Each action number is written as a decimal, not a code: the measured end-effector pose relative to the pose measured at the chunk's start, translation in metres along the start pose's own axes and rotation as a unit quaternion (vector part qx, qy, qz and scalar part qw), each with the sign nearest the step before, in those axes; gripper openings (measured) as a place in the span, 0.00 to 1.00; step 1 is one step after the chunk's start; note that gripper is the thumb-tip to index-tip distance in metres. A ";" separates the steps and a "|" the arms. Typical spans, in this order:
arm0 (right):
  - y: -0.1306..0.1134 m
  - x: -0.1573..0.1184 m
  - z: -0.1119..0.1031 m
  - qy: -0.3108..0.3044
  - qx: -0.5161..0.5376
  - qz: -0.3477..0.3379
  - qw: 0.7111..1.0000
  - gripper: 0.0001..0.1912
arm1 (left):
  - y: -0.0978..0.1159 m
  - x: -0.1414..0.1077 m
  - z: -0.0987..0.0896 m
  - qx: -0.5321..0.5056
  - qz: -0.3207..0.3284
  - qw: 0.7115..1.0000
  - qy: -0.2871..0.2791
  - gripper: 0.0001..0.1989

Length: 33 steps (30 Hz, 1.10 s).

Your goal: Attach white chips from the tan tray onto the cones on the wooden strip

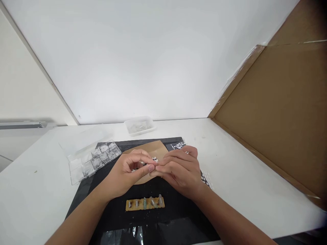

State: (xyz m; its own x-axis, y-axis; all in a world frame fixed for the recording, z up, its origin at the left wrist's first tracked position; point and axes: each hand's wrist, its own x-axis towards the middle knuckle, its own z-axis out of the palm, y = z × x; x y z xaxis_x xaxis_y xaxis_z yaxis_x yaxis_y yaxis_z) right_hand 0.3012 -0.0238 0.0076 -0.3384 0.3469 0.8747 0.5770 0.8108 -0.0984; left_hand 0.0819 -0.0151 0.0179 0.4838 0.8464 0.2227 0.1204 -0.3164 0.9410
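left hand (130, 170) + right hand (180, 170): fingertips meeting over brown paper (153, 146); cannot tell what, if anything, is pinched | tan strip (141, 205) with 5 bits, nearer the body on black mat (176, 209) | risk: loose pinch could drop something; low wrist might topple bits

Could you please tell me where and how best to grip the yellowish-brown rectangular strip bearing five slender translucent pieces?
I'd pinch the strip at its two short ends, from left and right: it lies flat and sideways on the black mat, and the translucent pieces stick up along its top, so a grasp from above might knock them.
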 end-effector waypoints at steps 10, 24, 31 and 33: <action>-0.002 0.001 0.006 0.027 0.011 0.070 0.997 0.10 | -0.001 0.002 0.000 0.010 0.005 1.000 -0.024 0.12; -0.012 0.002 0.009 -0.001 0.041 0.072 0.997 0.07 | -0.008 0.004 -0.020 0.130 0.027 0.987 0.085 0.17; -0.053 -0.008 0.031 -0.112 0.149 0.110 0.976 0.13 | -0.024 0.007 -0.026 0.304 0.114 0.918 0.229 0.17; -0.061 -0.012 0.037 -0.138 0.162 0.117 0.970 0.15 | -0.026 0.006 -0.022 0.342 0.136 0.901 0.231 0.16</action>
State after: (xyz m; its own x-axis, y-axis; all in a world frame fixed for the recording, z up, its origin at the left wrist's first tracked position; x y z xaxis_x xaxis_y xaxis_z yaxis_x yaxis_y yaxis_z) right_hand 0.2428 -0.0601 -0.0143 -0.4382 0.6164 0.6542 0.4131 0.7845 -0.4625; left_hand 0.0625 0.0076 0.0005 0.1833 0.7357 0.6520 0.6345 -0.5951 0.4932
